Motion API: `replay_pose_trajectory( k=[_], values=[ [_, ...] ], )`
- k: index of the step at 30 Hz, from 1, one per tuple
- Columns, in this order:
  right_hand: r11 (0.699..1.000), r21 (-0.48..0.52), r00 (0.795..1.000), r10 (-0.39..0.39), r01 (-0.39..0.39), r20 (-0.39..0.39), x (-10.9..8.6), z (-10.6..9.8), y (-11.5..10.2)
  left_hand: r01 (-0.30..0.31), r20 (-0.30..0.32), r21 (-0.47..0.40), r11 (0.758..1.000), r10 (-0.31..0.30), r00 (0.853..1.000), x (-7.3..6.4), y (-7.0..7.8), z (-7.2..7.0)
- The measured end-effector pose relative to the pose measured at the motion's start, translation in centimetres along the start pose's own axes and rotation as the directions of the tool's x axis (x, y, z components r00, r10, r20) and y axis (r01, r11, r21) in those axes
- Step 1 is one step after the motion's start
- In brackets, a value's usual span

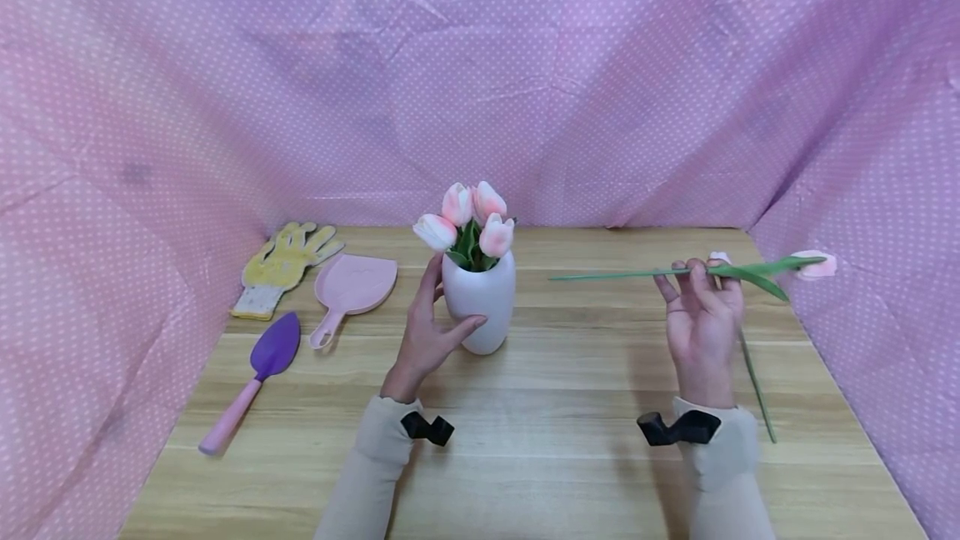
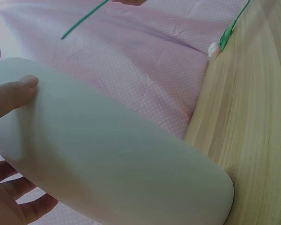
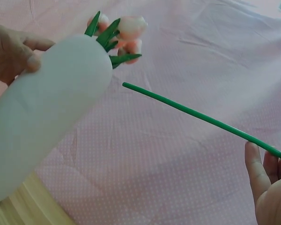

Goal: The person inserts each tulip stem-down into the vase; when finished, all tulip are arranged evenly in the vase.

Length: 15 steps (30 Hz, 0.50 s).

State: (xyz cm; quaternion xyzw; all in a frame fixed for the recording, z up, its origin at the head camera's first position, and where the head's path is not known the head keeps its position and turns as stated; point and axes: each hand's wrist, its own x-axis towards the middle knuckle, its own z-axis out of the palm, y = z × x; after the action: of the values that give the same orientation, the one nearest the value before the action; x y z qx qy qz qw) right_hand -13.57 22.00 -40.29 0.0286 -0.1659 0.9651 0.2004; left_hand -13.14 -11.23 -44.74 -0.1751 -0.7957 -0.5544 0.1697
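A white vase [image 1: 483, 307] stands on the table, holding several pink-and-white tulips [image 1: 457, 205] with green leaves. My left hand [image 1: 429, 336] grips it from the left, thumb across the front and fingers around the far side. To the right, my right hand [image 1: 705, 323], palm up, pinches the green stem of a single tulip [image 1: 816, 266]. That flower lies level above the table, its head to the right and the bare stem end [image 3: 131, 86] pointing toward the vase. Behind the right hand another tulip [image 1: 757, 382] rests on the table, partly hidden by the hand.
On the left side lie a yellow-and-white glove [image 1: 281, 265], a pink dustpan-like scoop [image 1: 356, 283] and a trowel [image 1: 276, 346] with purple blade and pink handle. A pink dotted cloth [image 1: 480, 90] surrounds the wooden table [image 1: 540, 473] at the back and sides.
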Motion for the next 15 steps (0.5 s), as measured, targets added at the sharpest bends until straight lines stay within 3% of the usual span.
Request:
replay_pose_trajectory(
  k=[8, 15],
  values=[
    [1.000, -0.003, 0.996, 0.019, -0.019, 0.085, -0.7, 3.0, 1.5, -0.005, 0.001, 0.005, 1.000, 0.005, 1.000, 0.0, 0.0, -0.1],
    [0.998, -0.055, 0.984, 0.014, -0.004, 0.176, -1.1, 4.4, 2.7, -0.004, 0.008, 0.003, 1.000, 0.004, 1.000, 0.0, 0.0, -0.1]
  ],
)
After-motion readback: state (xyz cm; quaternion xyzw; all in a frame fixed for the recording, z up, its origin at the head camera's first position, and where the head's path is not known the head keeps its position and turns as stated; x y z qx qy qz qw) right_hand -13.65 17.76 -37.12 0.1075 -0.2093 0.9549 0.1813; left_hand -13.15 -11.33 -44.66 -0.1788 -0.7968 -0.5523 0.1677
